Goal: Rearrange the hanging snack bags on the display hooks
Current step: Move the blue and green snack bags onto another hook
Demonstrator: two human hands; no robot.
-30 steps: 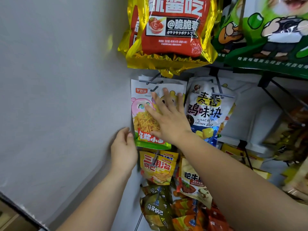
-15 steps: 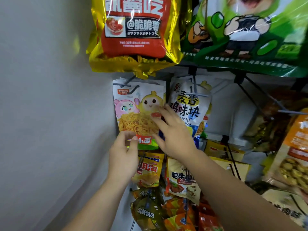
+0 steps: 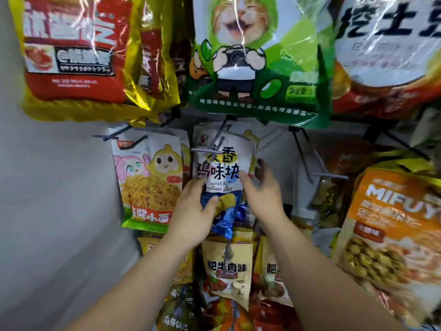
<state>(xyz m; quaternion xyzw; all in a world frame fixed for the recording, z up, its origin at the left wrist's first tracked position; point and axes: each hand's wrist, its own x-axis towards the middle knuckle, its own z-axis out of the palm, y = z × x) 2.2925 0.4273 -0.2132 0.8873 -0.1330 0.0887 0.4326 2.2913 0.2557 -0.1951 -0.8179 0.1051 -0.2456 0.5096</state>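
Hands (image 3: 193, 211) (image 3: 265, 197) at snack bag (image 3: 222, 168), grey wall (image 3: 59, 187)

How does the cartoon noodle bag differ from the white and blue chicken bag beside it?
The cartoon noodle bag hangs free; the left hand grips the chicken bag low down, the right hand at its edge. The noodle bag shows pink and yellow figures over a green strip; the chicken bag shows large black characters over a blue bottom. Both hang on hooks in one row.

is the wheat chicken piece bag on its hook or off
On the hook. The chicken bag hangs straight, the grey hook pokes out in front of its top, and the left hand grips its lower part.
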